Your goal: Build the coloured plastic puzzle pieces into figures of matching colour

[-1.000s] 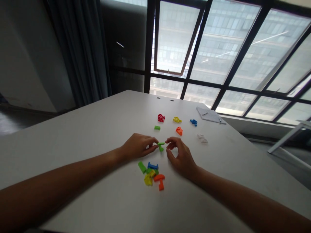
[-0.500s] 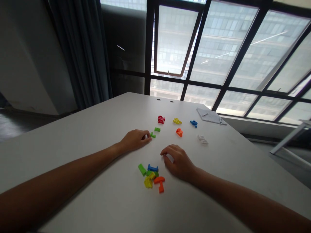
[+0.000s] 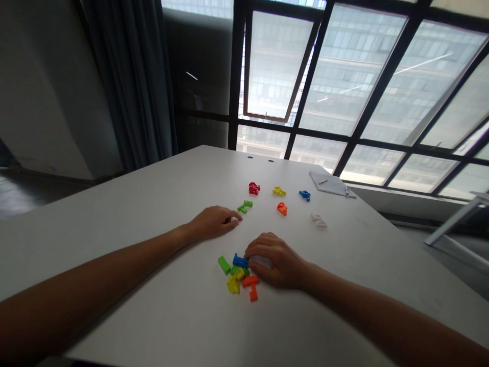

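Note:
My right hand (image 3: 273, 259) has its thumb and fingertips closed on the right end of a blue plastic block (image 3: 240, 261). That block is over a small pile, with a green block (image 3: 224, 265) to its left. Just below lie a yellow block (image 3: 233, 284) and a T-shaped orange block (image 3: 251, 287); another green piece is partly covered by them. My left hand (image 3: 216, 222) rests on the table, fingers loosely extended and holding nothing. Past its fingertips lie two light green pieces (image 3: 245, 206), close together.
Farther back on the white table (image 3: 153, 204) are red pieces (image 3: 254, 188), yellow pieces (image 3: 278, 191), blue pieces (image 3: 304, 195), orange pieces (image 3: 281, 208) and white pieces (image 3: 318, 220). A paper pad (image 3: 331, 184) with pens lies near the right edge, before the windows.
My right hand has moved left and down onto the blue block, which now looks turned. My left hand has let go of the light green piece, which now lies against the other one.

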Demonstrator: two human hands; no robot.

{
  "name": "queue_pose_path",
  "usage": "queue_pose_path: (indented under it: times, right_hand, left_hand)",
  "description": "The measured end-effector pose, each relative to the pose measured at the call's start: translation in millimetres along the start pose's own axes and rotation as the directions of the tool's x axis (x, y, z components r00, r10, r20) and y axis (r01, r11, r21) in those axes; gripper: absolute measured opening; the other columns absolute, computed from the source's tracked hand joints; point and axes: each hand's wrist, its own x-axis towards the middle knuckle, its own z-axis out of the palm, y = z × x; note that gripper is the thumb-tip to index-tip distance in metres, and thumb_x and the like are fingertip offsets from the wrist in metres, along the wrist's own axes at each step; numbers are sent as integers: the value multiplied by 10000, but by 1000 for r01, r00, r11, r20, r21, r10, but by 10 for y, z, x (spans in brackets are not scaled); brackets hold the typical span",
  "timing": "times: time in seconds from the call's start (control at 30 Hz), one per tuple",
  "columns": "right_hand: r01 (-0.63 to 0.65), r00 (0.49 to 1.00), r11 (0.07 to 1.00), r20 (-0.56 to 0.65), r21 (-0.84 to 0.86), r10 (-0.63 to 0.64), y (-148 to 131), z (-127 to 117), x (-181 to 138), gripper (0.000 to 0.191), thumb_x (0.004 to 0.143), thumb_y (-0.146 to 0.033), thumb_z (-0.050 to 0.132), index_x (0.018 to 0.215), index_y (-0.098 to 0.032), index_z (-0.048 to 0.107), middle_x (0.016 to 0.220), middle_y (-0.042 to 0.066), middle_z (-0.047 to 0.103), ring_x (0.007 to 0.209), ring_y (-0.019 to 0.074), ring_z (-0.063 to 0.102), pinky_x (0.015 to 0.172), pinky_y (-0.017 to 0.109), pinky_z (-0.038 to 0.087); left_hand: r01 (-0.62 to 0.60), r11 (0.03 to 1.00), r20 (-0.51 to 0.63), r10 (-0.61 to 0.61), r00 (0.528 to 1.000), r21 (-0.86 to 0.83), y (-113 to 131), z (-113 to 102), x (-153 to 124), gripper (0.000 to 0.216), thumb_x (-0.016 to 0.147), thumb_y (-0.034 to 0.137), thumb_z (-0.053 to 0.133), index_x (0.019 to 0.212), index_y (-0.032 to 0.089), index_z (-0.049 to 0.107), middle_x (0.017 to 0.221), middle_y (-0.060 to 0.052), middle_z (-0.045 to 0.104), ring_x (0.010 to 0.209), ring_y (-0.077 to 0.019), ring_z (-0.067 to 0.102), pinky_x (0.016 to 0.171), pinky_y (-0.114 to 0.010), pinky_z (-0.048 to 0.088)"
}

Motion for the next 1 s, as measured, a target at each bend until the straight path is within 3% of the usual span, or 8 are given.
queue_pose_path:
  times: [0.17,0.33,0.53,0.73,1.0]
  right_hand:
    - [-223,974,972,-51,-71,219,33,29,24,124,875,-195,689,999,-189,697,945,62,723,872,203,640,827,336,483]
    - [-391,910,920,-135,31,392,68,12,53,146,847,-130,676,973,-199,708,895,23,722,800,166,637,776,287,483]
    - [-479,836,850,-182,219,518,142,-1,45,120,877,-182,636,985,-198,687,873,12,709,798,161,641,751,281,494]
    - [-539,768,767,-172,349,618,212,-5,44,126,890,-295,635,937,-187,681,844,21,699,787,175,632,732,297,494]
    - [-526,767,766,-183,368,615,183,-16,58,166,917,-339,592,895,-188,659,807,10,676,762,168,609,717,289,473]
  left_hand:
    - [-138,987,74,144,987,-81,111,-69,-92,296,981,386,502,1144,295,732,830,13,716,716,-142,629,661,-232,400]
    - [-187,971,123,206,971,-146,219,-98,-158,349,953,384,578,1281,285,642,751,38,663,639,-123,597,598,-215,374]
    - [-178,960,99,203,974,-218,322,-46,-201,427,939,320,605,1361,292,551,829,43,689,669,-110,635,621,-202,407]
    - [-158,956,71,181,981,-248,348,-29,-202,402,918,417,666,1291,292,586,848,41,697,669,-116,640,611,-207,424]
    - [-152,951,60,174,983,-269,340,-46,-201,309,944,435,630,1213,284,637,830,35,692,661,-114,617,607,-208,415]
